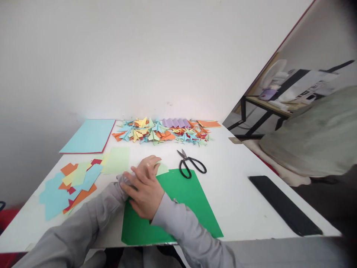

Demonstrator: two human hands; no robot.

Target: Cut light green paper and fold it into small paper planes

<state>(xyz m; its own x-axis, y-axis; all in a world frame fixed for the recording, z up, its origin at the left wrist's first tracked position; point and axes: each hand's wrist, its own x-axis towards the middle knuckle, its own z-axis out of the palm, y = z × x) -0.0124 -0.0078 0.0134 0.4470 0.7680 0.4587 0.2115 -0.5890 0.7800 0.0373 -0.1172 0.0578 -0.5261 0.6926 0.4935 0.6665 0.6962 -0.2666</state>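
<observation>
My right hand [146, 193] crosses over my left wrist, its fingers spread and resting on the grey cuff. Partly hidden behind it, my left hand [150, 162] has its fingers bent together at a small pale green paper [162, 169], which shows beyond the fingertips. Both hands are above the upper left part of a green sheet [178, 201] near the table's front edge. Black-handled scissors [185, 162] lie with blades parted just beyond that sheet. Left of my hands is a pale green square of paper [118, 160].
Cut paper pieces [79, 176] are scattered on the left. Folded paper planes [156, 132] cover the back, beside pleated purple paper [176, 123] and orange sheets [209, 123]. A light blue sheet [89, 136] lies back left, a black flat bar [283, 204] on the right.
</observation>
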